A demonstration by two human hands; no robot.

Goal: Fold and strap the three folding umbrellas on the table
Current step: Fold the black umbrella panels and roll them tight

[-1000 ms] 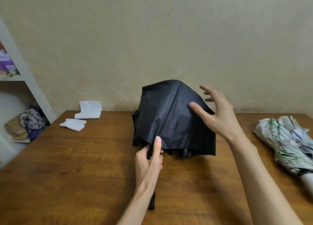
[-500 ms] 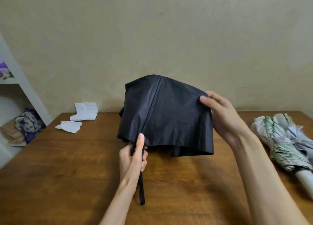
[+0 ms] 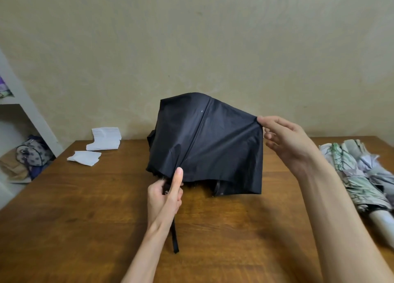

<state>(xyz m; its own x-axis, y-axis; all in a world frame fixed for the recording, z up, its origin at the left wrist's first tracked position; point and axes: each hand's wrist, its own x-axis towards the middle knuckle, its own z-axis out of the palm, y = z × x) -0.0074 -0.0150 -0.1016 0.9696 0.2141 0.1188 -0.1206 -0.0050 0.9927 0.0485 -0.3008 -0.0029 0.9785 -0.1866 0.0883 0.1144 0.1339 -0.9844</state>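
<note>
A black folding umbrella (image 3: 213,146) stands loosely collapsed above the middle of the wooden table (image 3: 85,218), its canopy spread out. My left hand (image 3: 166,195) grips its lower end at the canopy's hem, thumb raised against the fabric; a black strap (image 3: 175,238) hangs down from that hand. My right hand (image 3: 285,139) pinches the canopy's upper right corner and holds that panel stretched out sideways. Two more folded umbrellas lie at the table's right edge: a green-and-white patterned one (image 3: 354,176) and a pale lilac one (image 3: 379,169).
Two stacks of white paper (image 3: 104,142) (image 3: 84,158) lie at the table's back left. A white shelf (image 3: 25,112) stands left of the table with bags (image 3: 32,154) on its lower level. A beige wall is close behind.
My right hand went from open over the canopy to pinching its right edge, then pulled that corner out to the right. My left hand kept its grip and shifted slightly left.
</note>
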